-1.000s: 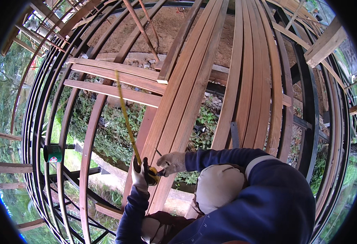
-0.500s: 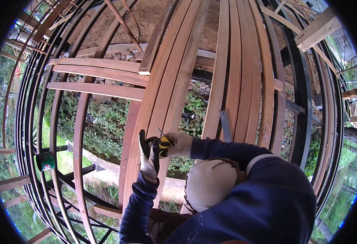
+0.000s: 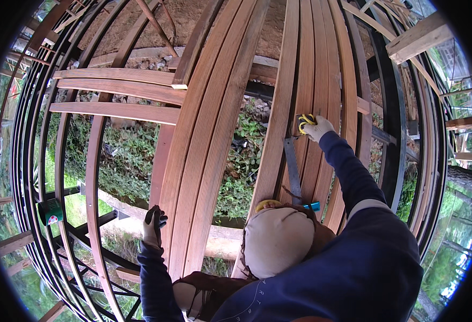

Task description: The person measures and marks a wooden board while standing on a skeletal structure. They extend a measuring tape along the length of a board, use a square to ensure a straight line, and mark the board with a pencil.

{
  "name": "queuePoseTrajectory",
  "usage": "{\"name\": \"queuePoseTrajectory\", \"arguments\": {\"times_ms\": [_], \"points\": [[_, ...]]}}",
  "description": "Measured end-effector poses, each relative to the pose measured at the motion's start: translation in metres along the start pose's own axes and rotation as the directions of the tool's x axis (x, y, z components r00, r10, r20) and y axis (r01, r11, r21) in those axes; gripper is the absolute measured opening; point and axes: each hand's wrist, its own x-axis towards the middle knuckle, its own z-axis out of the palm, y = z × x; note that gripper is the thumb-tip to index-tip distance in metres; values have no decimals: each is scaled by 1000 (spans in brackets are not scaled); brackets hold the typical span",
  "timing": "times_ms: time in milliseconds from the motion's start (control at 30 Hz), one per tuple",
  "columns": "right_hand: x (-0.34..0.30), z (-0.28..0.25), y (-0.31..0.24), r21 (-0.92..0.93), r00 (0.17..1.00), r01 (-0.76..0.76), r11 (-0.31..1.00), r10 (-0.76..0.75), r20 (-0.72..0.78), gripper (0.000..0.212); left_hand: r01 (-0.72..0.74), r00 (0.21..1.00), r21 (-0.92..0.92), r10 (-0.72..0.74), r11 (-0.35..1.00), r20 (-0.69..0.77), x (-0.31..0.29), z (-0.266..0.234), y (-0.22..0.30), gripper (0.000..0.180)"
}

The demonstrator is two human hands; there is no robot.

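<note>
My right hand (image 3: 318, 129), in a pale knitted glove, is stretched out over the ribbed planks (image 3: 330, 91) on the right. It is closed on a yellow-and-black tool (image 3: 305, 123), which looks like a tape measure. Just below lies a flat grey metal blade (image 3: 293, 169), and a teal piece (image 3: 312, 206) shows near its lower end. My left hand (image 3: 154, 222), in a white glove with dark fingers, is beside the left edge of the middle planks (image 3: 198, 155). Its fingers are curled; whatever they hold, if anything, is hidden. My knee (image 3: 279, 241) partly covers a yellow rounded thing (image 3: 268, 204).
Three short boards (image 3: 118, 91) lie crosswise at the left. Open gaps between the planks and dark beams (image 3: 93, 177) show plants (image 3: 126, 161) and soil below. A green cup-shaped container (image 3: 50, 212) is at the far left. A thick timber (image 3: 421, 37) juts in at the upper right.
My hands, together over the middle planks before, are now apart. The right has carried the yellow-and-black tool up and right; the left has drawn back down and left.
</note>
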Motion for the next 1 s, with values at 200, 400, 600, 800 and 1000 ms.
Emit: {"name": "queuePoseTrajectory", "arguments": {"times_ms": [200,400,600,800,1000], "points": [[8,-20,22,-544,922,183,819,-335,-195,46,20,1000,80,-20,997,-2,-7,1,-17,46],[-81,4,41,-500,799,291,816,-495,-343,51,25,998,41,-22,999,-61,-17,-6,-14,38],[-149,76,138,-611,961,256,749,-130,243,39,-16,998,-76,12,997,-56,-32,-34,-36,35],[-133,111,112,-778,940,334,532,-134,313,36,-121,991,-19,120,992,-52,-84,-43,-40,32],[-129,126,80,-829,909,416,374,-189,371,32,-106,958,-60,85,993,-275,-155,-98,-110,37]]}}
